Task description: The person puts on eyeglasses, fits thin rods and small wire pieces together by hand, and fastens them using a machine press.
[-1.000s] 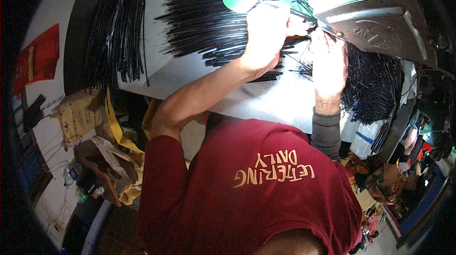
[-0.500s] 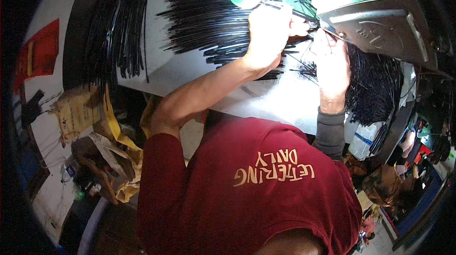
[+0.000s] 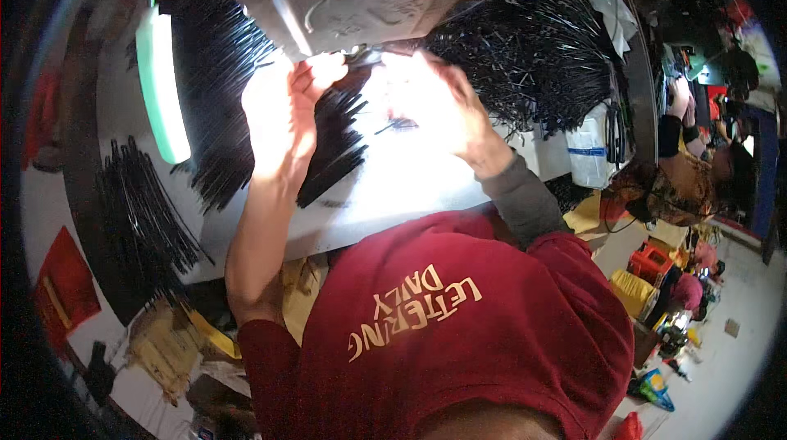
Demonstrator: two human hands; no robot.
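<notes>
My left hand is raised at the lower edge of a grey-brown machine housing, its fingers curled together. What they hold, if anything, is lost in the glare. Beside it on the right, my right hand reaches to the same edge, smeared by motion and overexposed, so its fingers do not show clearly. A small metal part of the machine sits between the hands. Thin black strips lie on the white table below and behind my left hand.
A lit tube lamp hangs at the left. A bundle of black strips lies at the table's left end. A large tangled heap of strips is at the right, near a white package. Other people work farther right.
The view has swung right, so the machine housing and lamp sit farther left. My hands are farther apart, and my right hand is now blurred.
</notes>
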